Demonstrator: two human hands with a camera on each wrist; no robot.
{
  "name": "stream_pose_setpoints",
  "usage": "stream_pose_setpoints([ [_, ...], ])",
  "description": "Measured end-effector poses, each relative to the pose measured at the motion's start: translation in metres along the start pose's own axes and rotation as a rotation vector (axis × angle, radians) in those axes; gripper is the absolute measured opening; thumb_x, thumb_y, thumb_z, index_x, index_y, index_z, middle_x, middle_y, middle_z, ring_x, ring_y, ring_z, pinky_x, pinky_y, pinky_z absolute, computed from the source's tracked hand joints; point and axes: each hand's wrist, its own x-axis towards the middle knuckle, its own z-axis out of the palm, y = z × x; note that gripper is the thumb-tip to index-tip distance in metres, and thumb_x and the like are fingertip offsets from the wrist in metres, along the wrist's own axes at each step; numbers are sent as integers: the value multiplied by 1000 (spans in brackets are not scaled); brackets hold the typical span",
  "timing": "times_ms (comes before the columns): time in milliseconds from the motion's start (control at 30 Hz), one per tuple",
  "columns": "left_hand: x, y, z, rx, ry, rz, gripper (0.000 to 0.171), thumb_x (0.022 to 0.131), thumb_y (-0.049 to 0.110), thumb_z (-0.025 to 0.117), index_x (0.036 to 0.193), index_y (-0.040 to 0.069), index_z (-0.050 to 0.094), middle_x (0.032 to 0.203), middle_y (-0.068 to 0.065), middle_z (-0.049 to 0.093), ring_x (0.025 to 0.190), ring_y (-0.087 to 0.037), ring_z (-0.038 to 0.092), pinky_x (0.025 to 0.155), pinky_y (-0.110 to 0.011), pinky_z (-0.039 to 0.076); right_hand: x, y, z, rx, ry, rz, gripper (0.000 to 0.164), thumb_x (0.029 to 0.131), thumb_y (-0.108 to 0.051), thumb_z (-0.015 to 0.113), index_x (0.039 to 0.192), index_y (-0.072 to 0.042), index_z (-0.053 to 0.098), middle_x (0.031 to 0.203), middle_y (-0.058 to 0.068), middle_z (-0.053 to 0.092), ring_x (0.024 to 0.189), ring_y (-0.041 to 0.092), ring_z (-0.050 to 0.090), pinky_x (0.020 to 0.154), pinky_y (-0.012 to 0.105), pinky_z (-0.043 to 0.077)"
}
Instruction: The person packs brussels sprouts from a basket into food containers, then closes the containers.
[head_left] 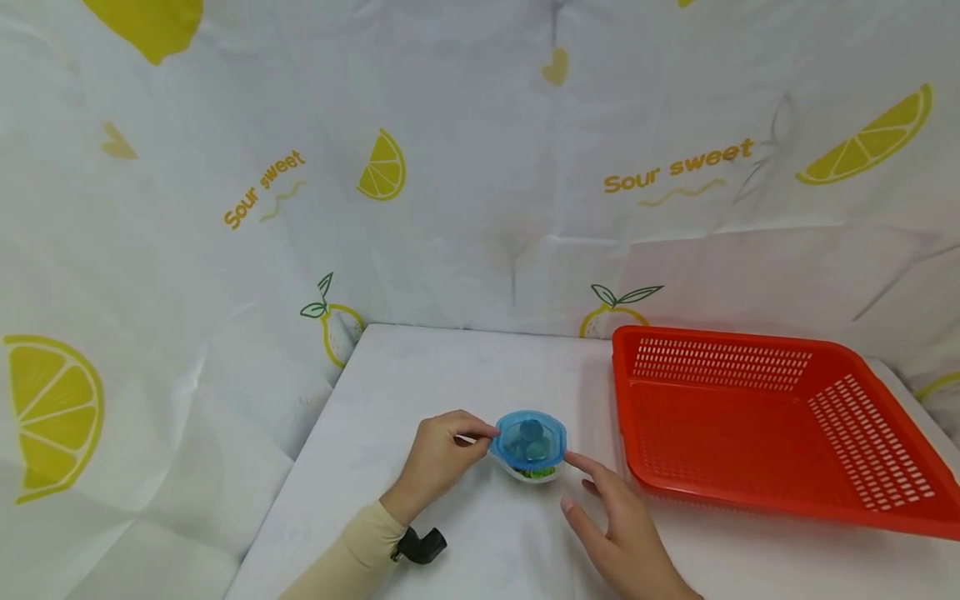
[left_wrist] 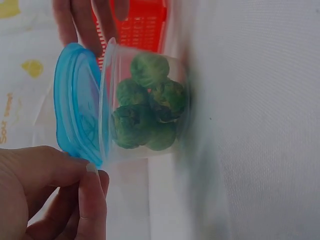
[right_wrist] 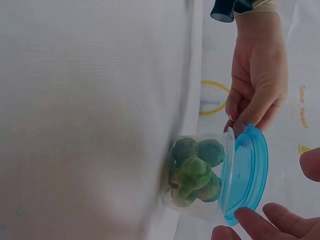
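A clear plastic container stands on the table with several green Brussels sprouts inside. Its translucent blue lid lies tilted over the mouth, with a gap along the near side. My left hand pinches the lid's edge between thumb and fingers at the left, close to the rim. On the opposite side, the index fingertip of my right hand touches the lid's edge, and the thumb is held apart from the container.
A large red plastic basket with slotted walls stands on the right of the white table. Behind hangs a white cloth printed with lemons. A black device is strapped at my left wrist.
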Motion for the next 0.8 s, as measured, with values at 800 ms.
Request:
stream_pose_setpoints([
  [800, 24, -2, 3, -198, -200, -370, 31, 97, 37, 82, 112, 10, 82, 96, -2, 81, 79, -19, 79, 74, -32, 68, 35, 3, 6, 51, 77, 105, 60, 112, -31, 58, 166, -12, 39, 138, 5, 61, 121, 18, 63, 106, 36, 62],
])
